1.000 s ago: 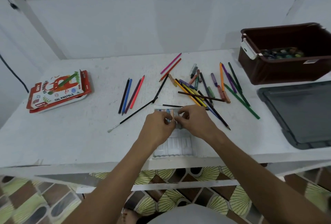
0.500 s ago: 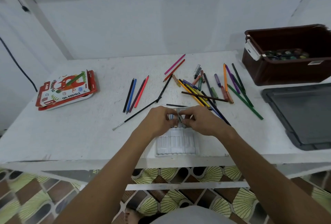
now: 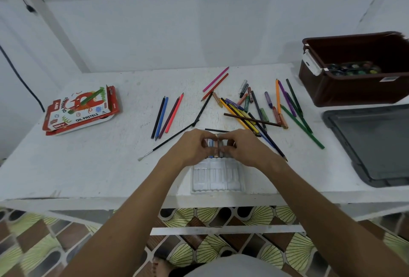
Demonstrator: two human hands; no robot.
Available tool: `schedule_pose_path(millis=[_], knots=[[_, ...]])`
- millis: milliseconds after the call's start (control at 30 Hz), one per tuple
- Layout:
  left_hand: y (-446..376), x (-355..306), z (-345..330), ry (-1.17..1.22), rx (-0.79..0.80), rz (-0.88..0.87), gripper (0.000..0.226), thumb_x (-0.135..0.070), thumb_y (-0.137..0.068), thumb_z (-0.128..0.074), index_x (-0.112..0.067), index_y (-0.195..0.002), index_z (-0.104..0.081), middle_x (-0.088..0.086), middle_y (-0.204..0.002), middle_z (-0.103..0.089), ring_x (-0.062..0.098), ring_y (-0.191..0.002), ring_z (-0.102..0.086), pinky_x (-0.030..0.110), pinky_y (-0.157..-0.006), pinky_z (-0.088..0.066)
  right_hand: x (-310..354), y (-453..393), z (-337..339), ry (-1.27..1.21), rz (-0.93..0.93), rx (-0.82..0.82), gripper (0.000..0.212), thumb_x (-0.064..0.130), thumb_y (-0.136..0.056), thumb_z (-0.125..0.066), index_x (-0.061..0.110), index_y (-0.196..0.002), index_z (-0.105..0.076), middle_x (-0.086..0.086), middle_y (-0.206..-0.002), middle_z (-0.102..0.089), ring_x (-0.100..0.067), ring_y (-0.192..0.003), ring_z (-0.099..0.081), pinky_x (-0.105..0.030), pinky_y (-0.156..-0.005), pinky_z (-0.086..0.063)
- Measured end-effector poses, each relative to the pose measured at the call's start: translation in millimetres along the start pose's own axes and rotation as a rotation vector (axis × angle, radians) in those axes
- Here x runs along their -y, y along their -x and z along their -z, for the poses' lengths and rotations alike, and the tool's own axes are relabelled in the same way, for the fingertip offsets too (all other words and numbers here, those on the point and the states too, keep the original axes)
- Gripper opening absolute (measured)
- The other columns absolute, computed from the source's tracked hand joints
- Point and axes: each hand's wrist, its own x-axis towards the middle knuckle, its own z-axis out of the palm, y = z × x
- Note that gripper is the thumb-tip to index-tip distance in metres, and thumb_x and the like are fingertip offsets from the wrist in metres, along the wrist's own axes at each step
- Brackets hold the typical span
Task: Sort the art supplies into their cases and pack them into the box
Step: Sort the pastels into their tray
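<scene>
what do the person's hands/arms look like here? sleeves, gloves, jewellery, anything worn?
Both arms are bare from the bottom edge of the frame up: no sleeves in view. The left hand and right hand wear no gloves, and no watch, bracelet or ring shows on the sides facing the camera. No markings or tape visible on either forearm. The fingertips are too small to judge the nails.

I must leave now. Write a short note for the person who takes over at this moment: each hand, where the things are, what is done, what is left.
Left hand and right hand: both pinch pastels at the far end of the clear tray, near the table's front edge.
Oil pastels box: far left, without its tray.
Loose pencils and pastels: piled centre-right; four pencils lie apart to the left; two brushes in front.
Brown box: far right, paint pots inside; its lid lies beside it.
Done: a few pastels in the tray.
Left: fill the tray, case everything, pack the box.
</scene>
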Motion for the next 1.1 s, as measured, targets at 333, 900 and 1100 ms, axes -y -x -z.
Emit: schedule_pose_path(millis=[333, 900, 1100], knots=[[-4, -1, 3, -0.088, 0.039, -0.029, 0.036, -0.032, -0.085, -0.070, -0.027, -0.120, -0.066, -0.013, -0.068, -0.057, 0.005, -0.062, -0.056, 0.020, -0.064, -0.047, -4, -3, 6, 0.026, 0.008, 0.083, 0.039, 0.024, -0.086, -0.067, 0.027, -0.124, -0.061, 0.001, -0.072, -0.063, -0.008, -0.065, -0.056, -0.012, -0.057, -0.036], [-7, -4, 4, -0.151, 0.057, -0.007, 0.028, -0.035, -0.080, -0.073, -0.025, -0.107, -0.072, -0.002, -0.071, -0.065, 0.013, -0.065, -0.061, 0.030, -0.065, -0.055, -10, -8, 4, -0.005, 0.046, 0.085, 0.046, 0.039, -0.078, -0.073, 0.034, -0.122, -0.062, -0.003, -0.067, -0.058, -0.011, -0.060, -0.050, -0.014, -0.052, -0.038], [-10, 0, 13, -0.018, 0.107, 0.050, 0.030, -0.033, -0.080, -0.074, -0.024, -0.108, -0.070, -0.007, -0.072, -0.063, 0.004, -0.062, -0.058, 0.018, -0.060, -0.046, -13, -10, 13, -0.101, 0.002, 0.114, 0.043, 0.032, -0.080, -0.073, 0.028, -0.122, -0.062, 0.004, -0.071, -0.059, -0.006, -0.062, -0.052, -0.016, -0.059, -0.044]])
